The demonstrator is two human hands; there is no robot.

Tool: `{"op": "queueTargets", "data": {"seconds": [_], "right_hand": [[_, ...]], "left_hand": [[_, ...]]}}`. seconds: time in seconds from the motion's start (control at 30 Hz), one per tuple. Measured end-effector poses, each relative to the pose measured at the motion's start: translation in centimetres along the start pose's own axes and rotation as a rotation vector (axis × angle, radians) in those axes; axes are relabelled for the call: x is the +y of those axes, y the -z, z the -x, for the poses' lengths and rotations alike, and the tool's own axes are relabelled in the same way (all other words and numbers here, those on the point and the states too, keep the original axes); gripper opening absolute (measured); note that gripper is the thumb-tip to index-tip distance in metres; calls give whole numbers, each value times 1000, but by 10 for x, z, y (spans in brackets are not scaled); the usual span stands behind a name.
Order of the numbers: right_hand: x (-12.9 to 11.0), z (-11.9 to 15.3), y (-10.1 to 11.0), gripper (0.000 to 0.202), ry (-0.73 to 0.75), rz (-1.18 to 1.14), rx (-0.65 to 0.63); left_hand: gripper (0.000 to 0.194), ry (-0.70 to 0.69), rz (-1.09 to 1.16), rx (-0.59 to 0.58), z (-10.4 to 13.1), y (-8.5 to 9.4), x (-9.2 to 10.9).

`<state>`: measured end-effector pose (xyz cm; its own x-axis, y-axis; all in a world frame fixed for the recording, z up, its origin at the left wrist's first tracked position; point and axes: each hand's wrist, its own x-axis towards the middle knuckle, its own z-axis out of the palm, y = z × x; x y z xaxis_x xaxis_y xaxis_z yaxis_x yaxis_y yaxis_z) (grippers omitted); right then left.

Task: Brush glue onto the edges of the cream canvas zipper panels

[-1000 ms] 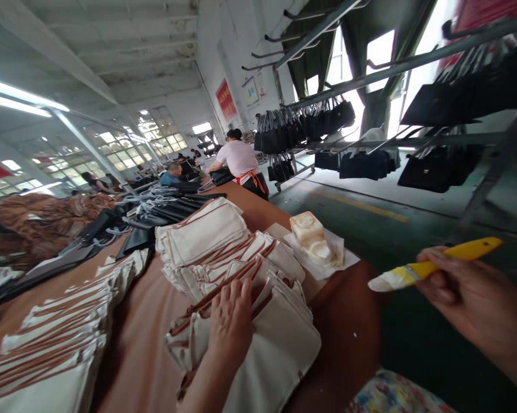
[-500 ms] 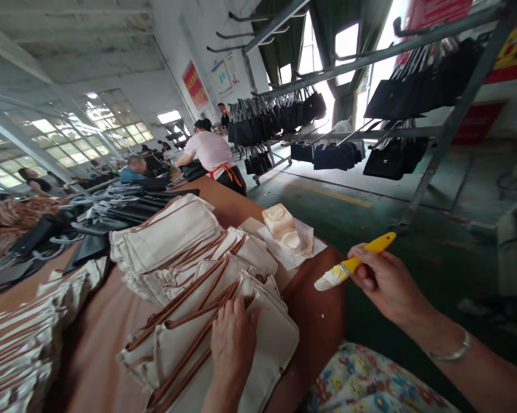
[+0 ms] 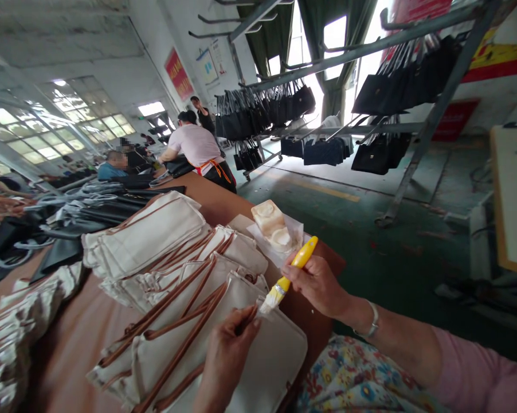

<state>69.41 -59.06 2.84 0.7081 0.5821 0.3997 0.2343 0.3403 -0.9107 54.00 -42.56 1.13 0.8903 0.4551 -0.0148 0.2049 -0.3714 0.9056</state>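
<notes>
My right hand grips a paintbrush by its yellow handle. White paste coats its bristles, which point down and left and meet, or nearly meet, the fingertips of my left hand. That hand is closed in a pinch on what looks like a brown strap end, mostly hidden by the fingers. Beneath both hands lies a cream bag piece with brown straps, on top of others like it. Just beyond the brush sits a cut-open plastic container smeared with paste, resting on white paper.
More cream pieces are stacked farther back on the brown table. Black bags with grey handles lie at the left. A person in an apron stands at the table's far end. A metal rack holds black bags.
My right hand has brought the brush left, over the cream piece to my left fingers. The left hand, previously flat on the piece, now pinches and lifts slightly. The view has shifted right.
</notes>
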Motion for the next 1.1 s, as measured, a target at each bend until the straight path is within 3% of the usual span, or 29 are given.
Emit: {"op": "queueTargets", "data": {"seconds": [0.1,0.27,0.37,0.47,0.63,0.7,0.83,0.9,1.03,1.1], "right_hand": [[4,-7,-6,22,65,108,-38],[8,-15,3,22,62,131,127],[5,-13,7,23,16,110,72],[5,-12,10,25,46,157,10],[7,-18,20,32,75,217,146],[4,-17,21,35,36,174,87],[-8,-12,20,33,-106,53,-226],[-15,-12,22,32,-154,29,-279],[-18,-14,26,29,-84,59,-56],[-15,-11,23,30,-97,54,-45]], "left_hand": [[30,-24,-11,-32,2,-3,2],[28,-56,-53,-61,5,-4,-1],[29,-69,-62,-91,8,-7,1],[28,-91,-64,-66,13,-12,8],[22,-188,-95,28,25,-21,13],[20,-212,-133,64,29,-25,11],[20,-160,-199,141,32,-30,9],[22,-134,-211,153,33,-30,9],[23,-141,-261,167,33,-30,13],[23,-138,-273,179,33,-31,15]]}}
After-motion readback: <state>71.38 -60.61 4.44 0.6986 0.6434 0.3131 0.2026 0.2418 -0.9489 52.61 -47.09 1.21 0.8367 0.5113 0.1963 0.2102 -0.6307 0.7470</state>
